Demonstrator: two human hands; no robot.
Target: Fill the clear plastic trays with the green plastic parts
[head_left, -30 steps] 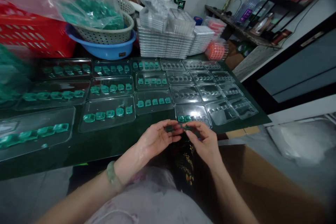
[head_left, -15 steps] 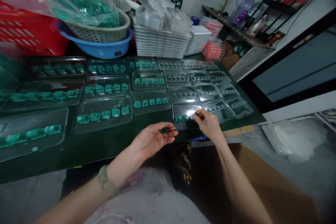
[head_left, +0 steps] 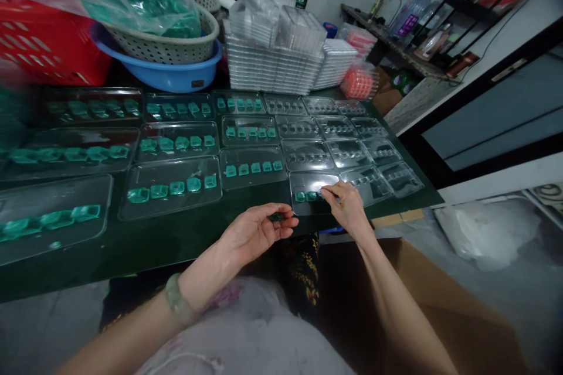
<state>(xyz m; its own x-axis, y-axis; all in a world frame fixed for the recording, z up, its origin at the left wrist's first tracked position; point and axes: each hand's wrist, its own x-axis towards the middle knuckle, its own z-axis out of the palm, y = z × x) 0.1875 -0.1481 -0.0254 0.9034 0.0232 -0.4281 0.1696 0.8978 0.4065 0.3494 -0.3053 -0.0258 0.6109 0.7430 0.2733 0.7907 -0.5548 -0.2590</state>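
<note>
My right hand (head_left: 345,205) is closed in a pinch over a clear plastic tray (head_left: 323,180) at the table's front edge. A small green translucent piece shows at its fingertips, mostly hidden by them. To the left of those fingers, green cube-like pieces (head_left: 300,196) sit in the tray's row of hollows. My left hand (head_left: 259,231) is palm up with curled fingers, just left of and nearer than that tray. Something dark green (head_left: 276,217) lies within its fingers, most likely more such pieces, partly hidden.
Several clear trays (head_left: 176,171) with green pieces cover the left of the table; trays (head_left: 402,177) without green lie right. Behind stand stacked clear trays (head_left: 272,64), a blue basin (head_left: 176,77), a sieve-like basket (head_left: 171,50) and a red basket (head_left: 48,47). A cardboard box (head_left: 440,293) stands below.
My right hand has shifted slightly left and down at the tray, around its third hollow. My left hand stays nearly still. The view has tilted a little.
</note>
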